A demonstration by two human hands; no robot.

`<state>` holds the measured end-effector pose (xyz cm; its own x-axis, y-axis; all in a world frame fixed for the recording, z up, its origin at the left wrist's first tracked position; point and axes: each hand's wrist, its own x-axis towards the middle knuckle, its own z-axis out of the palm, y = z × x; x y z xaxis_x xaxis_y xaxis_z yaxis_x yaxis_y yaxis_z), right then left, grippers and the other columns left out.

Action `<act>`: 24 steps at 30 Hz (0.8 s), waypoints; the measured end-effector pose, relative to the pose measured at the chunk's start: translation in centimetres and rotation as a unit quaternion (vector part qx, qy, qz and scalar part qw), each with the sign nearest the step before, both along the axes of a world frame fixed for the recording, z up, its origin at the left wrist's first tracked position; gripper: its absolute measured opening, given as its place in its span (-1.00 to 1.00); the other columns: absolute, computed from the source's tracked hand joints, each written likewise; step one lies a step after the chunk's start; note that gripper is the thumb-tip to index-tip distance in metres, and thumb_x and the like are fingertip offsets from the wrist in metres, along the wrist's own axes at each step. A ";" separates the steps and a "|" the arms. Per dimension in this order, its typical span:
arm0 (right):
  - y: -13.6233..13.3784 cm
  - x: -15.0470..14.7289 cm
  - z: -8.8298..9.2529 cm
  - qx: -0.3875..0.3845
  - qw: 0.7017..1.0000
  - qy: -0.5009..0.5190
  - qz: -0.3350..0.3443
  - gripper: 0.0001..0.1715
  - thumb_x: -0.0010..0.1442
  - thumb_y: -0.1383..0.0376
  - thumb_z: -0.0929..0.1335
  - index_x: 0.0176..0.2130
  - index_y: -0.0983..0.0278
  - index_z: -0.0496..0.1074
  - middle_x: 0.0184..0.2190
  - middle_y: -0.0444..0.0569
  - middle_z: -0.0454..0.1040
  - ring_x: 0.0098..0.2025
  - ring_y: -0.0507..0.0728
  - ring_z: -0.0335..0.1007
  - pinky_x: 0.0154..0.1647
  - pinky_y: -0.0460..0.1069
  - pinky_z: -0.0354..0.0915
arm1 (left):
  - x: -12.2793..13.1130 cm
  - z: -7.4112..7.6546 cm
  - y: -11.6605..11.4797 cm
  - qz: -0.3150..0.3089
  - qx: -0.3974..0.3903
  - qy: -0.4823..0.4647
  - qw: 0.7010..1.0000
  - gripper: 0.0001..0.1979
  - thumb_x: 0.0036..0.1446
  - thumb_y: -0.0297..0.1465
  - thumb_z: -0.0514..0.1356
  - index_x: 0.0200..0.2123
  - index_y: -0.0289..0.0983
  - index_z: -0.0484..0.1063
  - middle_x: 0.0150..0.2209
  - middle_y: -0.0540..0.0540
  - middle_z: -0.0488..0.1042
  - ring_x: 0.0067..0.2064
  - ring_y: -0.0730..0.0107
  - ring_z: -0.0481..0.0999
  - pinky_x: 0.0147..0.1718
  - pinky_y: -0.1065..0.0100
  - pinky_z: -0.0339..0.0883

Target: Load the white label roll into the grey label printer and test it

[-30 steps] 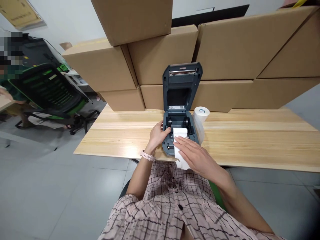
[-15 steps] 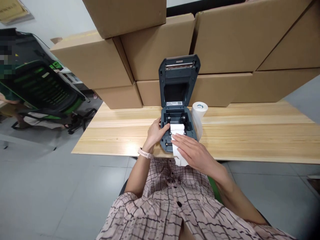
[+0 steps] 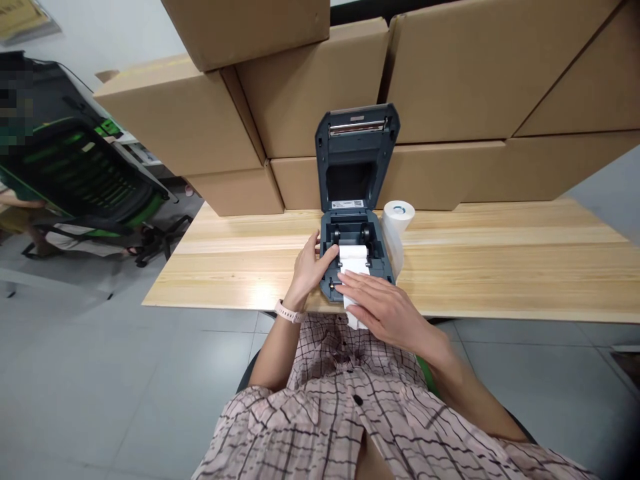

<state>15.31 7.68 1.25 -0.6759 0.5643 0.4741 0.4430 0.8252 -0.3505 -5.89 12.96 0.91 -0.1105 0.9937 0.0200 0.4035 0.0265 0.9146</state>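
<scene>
A dark grey label printer (image 3: 345,223) stands on the wooden table with its lid (image 3: 357,150) raised. Inside it lies a small white paper roll (image 3: 353,252), and its strip (image 3: 353,303) runs over the front edge. My left hand (image 3: 311,268) grips the printer's left side, thumb on the inner rim near the roll. My right hand (image 3: 383,303) lies flat over the strip and the printer's front, fingers stretched out. Just right of the printer stands a larger white roll (image 3: 399,213), with a loose length of its paper hanging down.
Stacked cardboard boxes (image 3: 450,73) line the back of the wooden table (image 3: 500,267). To the left, beyond the table, are a black and green office chair (image 3: 85,173) and part of a seated person (image 3: 25,207).
My right hand has shifted slightly down along the strip, and less paper shows beyond its fingers. My left hand stays at the printer's side. The view has tilted a little.
</scene>
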 end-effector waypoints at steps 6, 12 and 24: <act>-0.9 0.2 0.3 -0.031 0.999 0.022 0.029 -0.58 0.50 0.21 0.31 0.25 0.19 0.53 0.34 0.08 0.49 0.42 0.26 0.39 0.40 0.31 0.41 | 1.7 -0.1 -3.4 -0.003 0.030 -0.048 0.998 -0.21 0.33 -0.09 0.23 0.51 -0.19 0.08 0.51 -0.26 0.22 0.51 0.04 0.25 0.43 0.10 0.20; -0.5 4.1 2.6 -0.194 0.966 0.151 0.083 -0.58 0.48 0.19 0.37 0.27 -0.02 0.52 0.24 -0.11 0.59 0.24 0.18 0.58 0.27 0.21 0.55 | 1.7 -0.7 -3.4 -0.007 0.032 -0.075 0.997 -0.15 0.26 -0.12 0.32 0.51 -0.14 0.09 0.55 -0.24 0.14 0.56 -0.07 0.14 0.52 -0.10 0.03; 15.7 4.8 7.3 -0.049 0.936 0.345 -0.055 -0.30 0.43 -0.21 0.31 0.38 0.02 0.31 0.45 -0.11 0.35 0.51 0.22 0.21 0.57 0.30 0.15 | -1.1 -0.9 -9.5 -0.128 0.228 0.020 0.965 -0.33 0.32 -0.48 0.13 0.45 0.03 0.27 0.49 -0.11 0.29 0.51 0.00 0.24 0.47 -0.20 0.19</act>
<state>20.08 23.43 8.58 -0.1630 0.6760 0.7186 0.1628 0.7368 -0.6562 -6.96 3.46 0.01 0.1477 0.8753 0.4604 0.3784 -0.4801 0.7914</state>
